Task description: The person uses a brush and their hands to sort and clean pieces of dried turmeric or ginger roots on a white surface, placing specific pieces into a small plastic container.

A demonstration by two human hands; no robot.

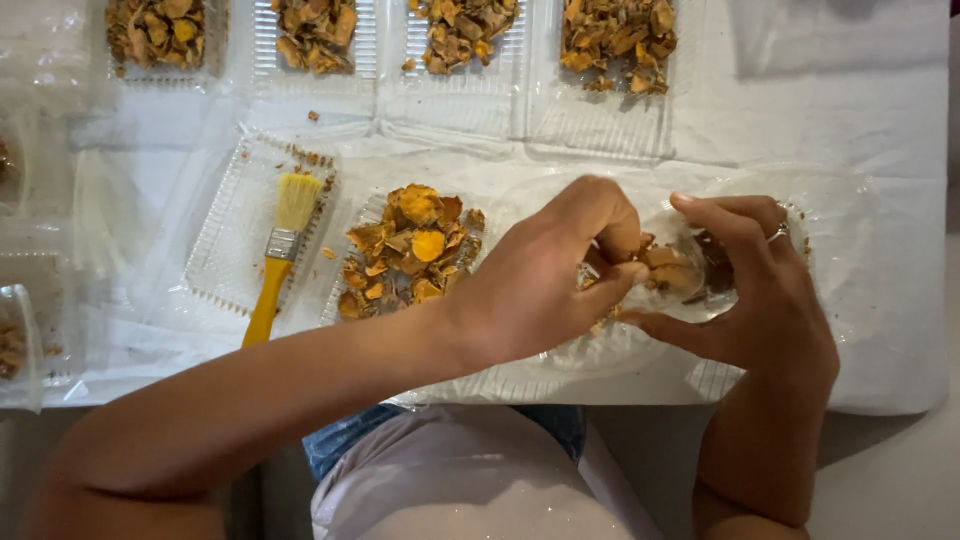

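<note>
My left hand (pixel 545 275) is curled with its fingertips pinching orange dried pieces (pixel 668 268) at the mouth of a small clear cup (pixel 700 280). My right hand (pixel 760 290), a ring on one finger, wraps around that cup and holds it over a clear plastic tray (pixel 840 230). A pile of orange and brown dried pieces (pixel 410 250) lies on a clear tray (pixel 350 290) just left of my left hand.
A yellow-handled brush (pixel 280 250) rests on a clear tray (pixel 225 240) at the left. Several clear trays with dried pieces (pixel 615 35) line the far edge of the white-covered table (pixel 860 110). More clear containers (pixel 20 345) stand at the left edge.
</note>
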